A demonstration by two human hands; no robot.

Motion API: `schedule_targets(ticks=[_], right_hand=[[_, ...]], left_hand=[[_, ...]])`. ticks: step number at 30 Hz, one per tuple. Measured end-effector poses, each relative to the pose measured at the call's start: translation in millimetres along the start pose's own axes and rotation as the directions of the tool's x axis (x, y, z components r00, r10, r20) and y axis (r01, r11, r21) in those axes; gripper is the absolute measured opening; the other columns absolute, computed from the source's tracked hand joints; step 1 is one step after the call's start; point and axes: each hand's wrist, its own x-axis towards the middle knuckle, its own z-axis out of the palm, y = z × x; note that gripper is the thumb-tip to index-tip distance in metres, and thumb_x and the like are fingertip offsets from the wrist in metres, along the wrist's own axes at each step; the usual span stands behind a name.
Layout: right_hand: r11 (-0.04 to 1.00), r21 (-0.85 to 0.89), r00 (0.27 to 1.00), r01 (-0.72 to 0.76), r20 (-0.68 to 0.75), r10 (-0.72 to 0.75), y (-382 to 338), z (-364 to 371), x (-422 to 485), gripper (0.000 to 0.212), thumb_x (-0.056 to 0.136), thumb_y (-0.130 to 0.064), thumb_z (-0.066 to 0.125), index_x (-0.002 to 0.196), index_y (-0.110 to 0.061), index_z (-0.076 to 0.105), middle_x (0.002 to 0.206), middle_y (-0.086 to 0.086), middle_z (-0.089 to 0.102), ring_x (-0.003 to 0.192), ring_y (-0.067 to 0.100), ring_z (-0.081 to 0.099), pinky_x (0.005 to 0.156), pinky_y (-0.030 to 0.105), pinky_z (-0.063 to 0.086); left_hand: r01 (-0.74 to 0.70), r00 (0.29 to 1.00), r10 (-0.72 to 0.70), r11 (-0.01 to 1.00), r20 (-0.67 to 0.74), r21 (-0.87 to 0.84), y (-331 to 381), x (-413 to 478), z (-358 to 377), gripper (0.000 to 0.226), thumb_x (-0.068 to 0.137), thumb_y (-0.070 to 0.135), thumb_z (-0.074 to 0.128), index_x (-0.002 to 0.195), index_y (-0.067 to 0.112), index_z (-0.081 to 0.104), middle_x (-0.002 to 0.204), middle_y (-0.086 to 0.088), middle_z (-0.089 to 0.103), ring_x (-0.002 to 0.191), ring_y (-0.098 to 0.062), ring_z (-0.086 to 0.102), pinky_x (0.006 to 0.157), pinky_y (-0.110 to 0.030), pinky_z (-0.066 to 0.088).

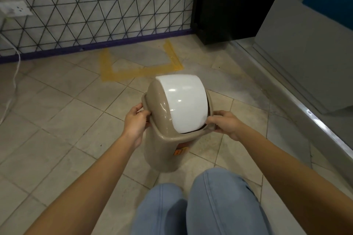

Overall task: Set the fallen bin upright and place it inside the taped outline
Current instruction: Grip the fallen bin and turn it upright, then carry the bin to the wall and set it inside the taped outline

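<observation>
Bin (pixel 172 120) sits mid-frame, upright w/ its white swing lid (pixel 183 103) on top, so the righting looks done; still outside the yellow tape outline (pixel 141 71), which lies just above it in the frame, near the wall grid (pixel 95 5). Left hand (pixel 136 120) and right hand (pixel 225 124) grip the bin's top rim on opposite sides, fingers closed on it, bin betw. them. Can't tell if its base touches the floor tiles (pixel 57 120); what's left, I'd say: move it fwd into the outline.

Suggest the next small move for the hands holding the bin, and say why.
Probably carry the bin forward toward the yellow taped outline. The left hand and right hand grip its lid rim, it looks upright, yet it sits short of the outline by the wall.
</observation>
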Motion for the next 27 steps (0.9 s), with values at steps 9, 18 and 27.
schedule_targets(ticks=[9, 18, 27], right_hand=[[0.994, -0.097, 0.997, 0.055, 0.060, -0.049, -4.3, 11.0, -10.1, 0.081, 0.065, -0.015, 0.081, 0.132, -0.014, 0.035, 0.111, 0.013, 0.061, 0.094, 0.023, 0.065, 0.070, 0.030, 0.056], [0.985, -0.082, 0.976, 0.154, 0.167, -0.139, 1.0, 18.6, -14.0, 0.095, 0.067, -0.010, 0.082, 0.142, -0.029, 0.027, 0.096, 0.001, 0.055, 0.086, 0.015, 0.062, 0.052, 0.016, 0.051], [0.851, -0.410, 0.941, 0.329, 0.071, -0.330, 5.0, 17.0, -17.9, 0.113, 0.055, -0.035, 0.088, 0.146, -0.024, 0.023, 0.141, 0.005, 0.033, 0.126, 0.025, 0.044, 0.101, 0.039, 0.046]], left_hand=[[-0.002, 1.000, 0.002, 0.999, 0.005, 0.042, -14.3, 3.5, -20.6, 0.048, 0.094, 0.000, 0.045, 0.141, 0.010, 0.041, 0.114, -0.001, 0.066, 0.102, -0.017, 0.062, 0.079, -0.027, 0.050], [-0.031, 0.998, 0.038, 0.989, -0.044, 0.146, -22.9, 9.2, -28.7, 0.046, 0.096, 0.004, 0.044, 0.141, 0.011, 0.039, 0.094, -0.009, 0.059, 0.088, -0.021, 0.059, 0.072, -0.029, 0.050], [-0.190, 0.959, 0.267, 0.855, -0.096, 0.483, -25.5, -7.6, -25.8, 0.043, 0.095, 0.021, 0.048, 0.138, 0.019, 0.043, 0.113, -0.003, 0.059, 0.092, -0.014, 0.059, 0.077, -0.027, 0.049]])
